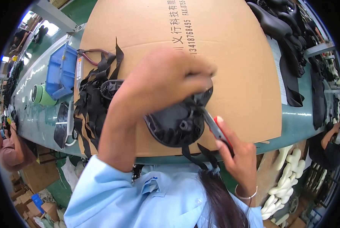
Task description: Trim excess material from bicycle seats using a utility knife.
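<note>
Even, bright overhead light falls on the cardboard sheet (230,72) before me. Glare streaks the green table (37,110) left of the cardboard; windows far up-left of it blow out white. My left hand (170,76), close to the lens, is soft with motion blur. Fisheye bending curves the cardboard's edges, and a black rim surrounds everything.

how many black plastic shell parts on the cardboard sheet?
2. One black shell is gripped by the left hand, with the right hand putting a red-handled tool to it. Another lies among the black straps; more may be hidden.
</note>
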A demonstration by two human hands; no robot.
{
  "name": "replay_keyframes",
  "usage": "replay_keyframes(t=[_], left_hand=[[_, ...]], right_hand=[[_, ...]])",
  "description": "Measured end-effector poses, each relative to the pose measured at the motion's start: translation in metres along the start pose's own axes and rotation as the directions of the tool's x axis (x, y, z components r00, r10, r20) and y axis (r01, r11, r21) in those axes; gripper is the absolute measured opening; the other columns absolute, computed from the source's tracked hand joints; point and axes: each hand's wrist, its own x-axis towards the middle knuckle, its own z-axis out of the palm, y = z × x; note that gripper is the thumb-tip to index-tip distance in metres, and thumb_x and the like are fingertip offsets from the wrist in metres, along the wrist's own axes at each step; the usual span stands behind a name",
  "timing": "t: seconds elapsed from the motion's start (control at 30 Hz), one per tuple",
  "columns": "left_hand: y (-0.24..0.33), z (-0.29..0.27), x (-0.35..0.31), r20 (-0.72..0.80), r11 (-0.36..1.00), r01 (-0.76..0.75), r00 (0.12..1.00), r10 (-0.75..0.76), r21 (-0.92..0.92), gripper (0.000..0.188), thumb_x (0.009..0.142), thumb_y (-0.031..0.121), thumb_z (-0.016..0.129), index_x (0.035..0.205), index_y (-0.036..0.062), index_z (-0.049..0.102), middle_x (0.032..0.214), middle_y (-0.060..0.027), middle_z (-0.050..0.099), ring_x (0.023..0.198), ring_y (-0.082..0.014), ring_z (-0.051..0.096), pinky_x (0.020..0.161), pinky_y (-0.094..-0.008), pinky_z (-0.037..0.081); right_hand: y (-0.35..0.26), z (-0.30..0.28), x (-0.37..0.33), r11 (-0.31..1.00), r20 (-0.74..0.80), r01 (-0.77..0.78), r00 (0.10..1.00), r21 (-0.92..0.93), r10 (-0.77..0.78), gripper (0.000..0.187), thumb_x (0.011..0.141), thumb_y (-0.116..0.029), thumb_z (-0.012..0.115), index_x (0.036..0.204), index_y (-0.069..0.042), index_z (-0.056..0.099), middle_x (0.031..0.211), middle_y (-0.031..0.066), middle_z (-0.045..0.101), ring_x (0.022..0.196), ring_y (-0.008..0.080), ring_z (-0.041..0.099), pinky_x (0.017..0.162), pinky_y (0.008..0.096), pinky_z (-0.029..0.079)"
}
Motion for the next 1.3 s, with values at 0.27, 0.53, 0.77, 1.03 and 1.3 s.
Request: replay_keyframes(t=[0.27,0.53,0.77,1.03,1.3], left_hand=[[-0.050,0.033,-0.003,-0.076,0.799,-0.440,0.857,0.510,0.410,0.019,0.062,0.012,0.071,0.055,0.0068,0.055,0.061,-0.0015,0.047,0.070,-0.0204,0.048,0.069,-0.0330,0.040],[-0.042,0.035,-0.001,-0.311,0.783,-0.357,0.772,0.555,0.509,0.019,0.061,0.018,0.067,0.050,0.0103,0.053,0.055,0.0012,0.044,0.064,-0.0177,0.045,0.064,-0.0326,0.036],[-0.048,0.042,-0.001,-0.322,0.807,-0.485,0.746,0.583,0.337,0.029,0.067,0.012,0.070,0.049,0.0058,0.047,0.053,-0.0014,0.038,0.059,-0.0195,0.039,0.060,-0.0332,0.031],[-0.061,0.031,0.005,-0.633,0.964,-0.216,0.727,0.265,0.155,0.026,0.079,0.015,0.065,0.057,0.0055,0.056,0.057,-0.0030,0.046,0.063,-0.0177,0.045,0.062,-0.0344,0.035],[-0.042,0.001,-0.002,-0.112,0.433,0.278,0.721,-0.684,-0.857,0.052,0.104,0.036,0.031,0.106,-0.0010,0.067,0.121,-0.0102,0.061,0.104,-0.0154,0.055,0.093,-0.0270,0.039]], right_hand=[[-0.005,-0.014,0.041,0.819,0.353,-0.428,0.887,0.382,0.299,0.047,0.089,-0.010,0.058,0.136,-0.015,0.051,0.059,0.0033,0.054,0.043,0.0122,0.050,0.045,0.0278,0.042],[-0.014,0.002,0.001,0.810,0.189,-0.379,0.925,0.448,0.329,0.047,0.090,-0.009,0.058,0.136,-0.010,0.050,0.071,0.0077,0.061,0.048,0.0088,0.050,0.048,0.0272,0.042],[0.002,0.009,0.011,0.910,0.006,-0.148,0.987,0.388,0.158,0.046,0.089,-0.009,0.061,0.134,-0.010,0.053,0.086,0.0121,0.068,0.058,0.0118,0.054,0.056,0.0273,0.045],[-0.021,0.020,-0.031,0.952,-0.002,-0.178,0.983,0.249,0.185,0.052,0.087,-0.011,0.063,0.137,-0.010,0.049,0.080,0.0179,0.067,0.061,0.0280,0.066,0.058,0.0328,0.050],[-0.007,0.001,-0.010,0.998,-0.137,-0.045,0.990,-0.037,0.040,0.051,0.084,-0.008,0.064,0.134,-0.013,0.053,0.089,0.0152,0.069,0.070,0.0312,0.068,0.063,0.0353,0.052]])
